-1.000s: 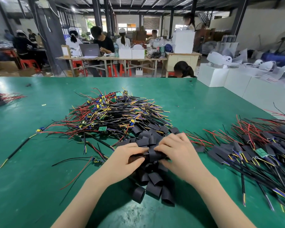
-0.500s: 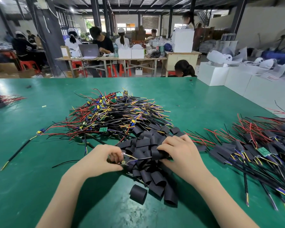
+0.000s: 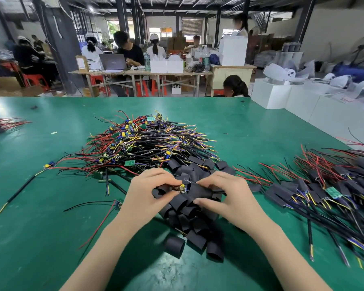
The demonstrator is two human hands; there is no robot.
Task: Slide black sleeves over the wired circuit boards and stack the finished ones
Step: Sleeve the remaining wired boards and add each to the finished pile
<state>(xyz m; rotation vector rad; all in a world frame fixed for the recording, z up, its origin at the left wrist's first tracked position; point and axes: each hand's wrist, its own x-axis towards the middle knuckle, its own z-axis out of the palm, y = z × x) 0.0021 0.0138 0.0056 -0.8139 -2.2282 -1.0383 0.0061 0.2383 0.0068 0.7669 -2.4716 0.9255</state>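
Head view: a small wired circuit board (image 3: 180, 188) is pinched in the left hand (image 3: 147, 193) and a black sleeve (image 3: 200, 191) in the right hand (image 3: 225, 196), above the loose sleeves (image 3: 189, 225) on the counter (image 3: 40, 238). Both are judged light, the sleeve soft and crushable, the board fragile at its wires, so edge grips are advised.

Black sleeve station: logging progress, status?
Left hand pinches small wired circuit board. Right hand holds black sleeve at board's end. Nothing blocking.

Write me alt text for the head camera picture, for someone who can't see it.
A person's left hand pinches a small circuit board while the right hand holds a black sleeve beside it, above loose sleeves on a green table. Unsleeved wired boards are heaped behind; sleeved ones lie right.
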